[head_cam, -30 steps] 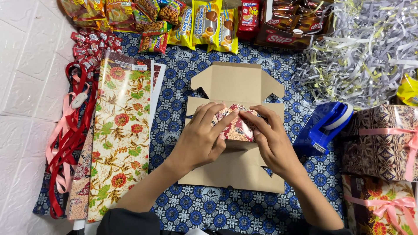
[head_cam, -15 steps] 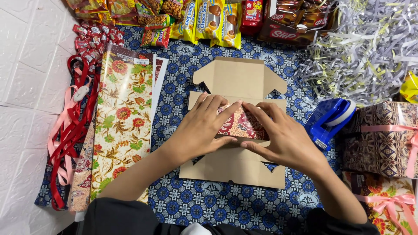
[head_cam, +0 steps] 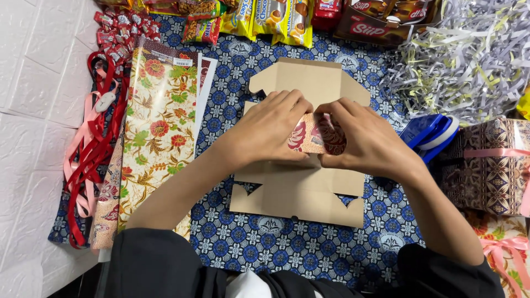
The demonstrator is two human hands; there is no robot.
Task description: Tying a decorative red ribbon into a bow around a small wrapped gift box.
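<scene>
Over cardboard box (head_cam: 309, 190): both hands, L (head_cam: 273, 131) & R (head_cam: 369, 140), gripping patterned packet (head_cam: 314, 135).

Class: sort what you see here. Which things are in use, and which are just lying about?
In use: left hand, right hand, flat brown cardboard box blank, red patterned wrapped piece.

Lying about: floral wrapping paper, red ribbons, shredded paper, blue tape dispenser.

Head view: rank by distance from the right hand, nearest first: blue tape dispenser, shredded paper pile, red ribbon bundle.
1. Blue tape dispenser: just outside the right hand, on the patterned cloth.
2. Pile of grey-white shredded paper: farther, at the top right corner.
3. Bundle of red ribbon: farthest, at the far left edge, beyond the left hand.
</scene>
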